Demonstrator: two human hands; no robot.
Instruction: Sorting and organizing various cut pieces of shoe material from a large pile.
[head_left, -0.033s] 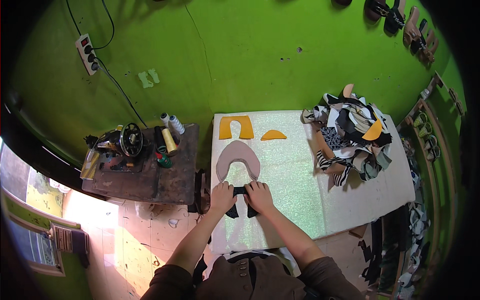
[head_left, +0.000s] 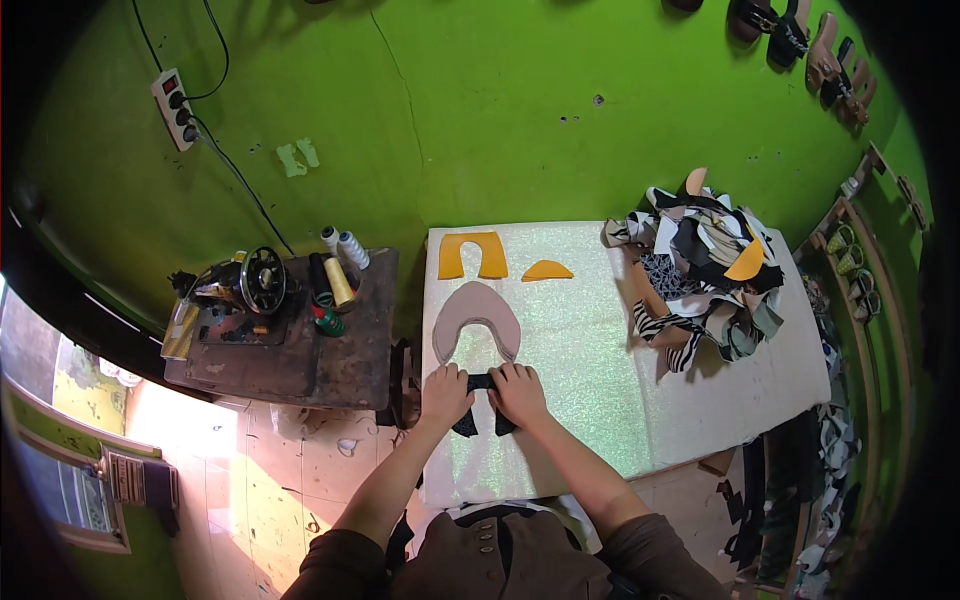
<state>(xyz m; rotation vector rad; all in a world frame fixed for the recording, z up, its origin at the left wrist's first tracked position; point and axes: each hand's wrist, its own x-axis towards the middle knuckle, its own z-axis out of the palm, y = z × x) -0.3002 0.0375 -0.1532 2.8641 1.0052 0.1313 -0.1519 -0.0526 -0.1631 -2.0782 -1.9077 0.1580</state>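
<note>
My left hand (head_left: 446, 396) and my right hand (head_left: 518, 394) are side by side at the table's near left part, fingers curled over a black U-shaped shoe-upper piece (head_left: 481, 381). Its middle band shows between the hands, and two dark ends hang toward me below them. My fingers cover the rest of it. Just beyond my fingertips lies a mauve-grey arched piece (head_left: 477, 298) with a darker inner edge. Farther back are a yellow-orange piece with an arched cutout (head_left: 459, 252) and a small yellow-orange half-moon piece (head_left: 548, 269).
A pale, shiny-covered table (head_left: 590, 420) carries a heap of fabric and leather scraps (head_left: 700, 265) at its back right. To the left, a sewing machine (head_left: 230, 283) and thread spools (head_left: 341, 285) stand on a dark worktable (head_left: 350, 360). Sandals (head_left: 825, 60) hang on the green wall.
</note>
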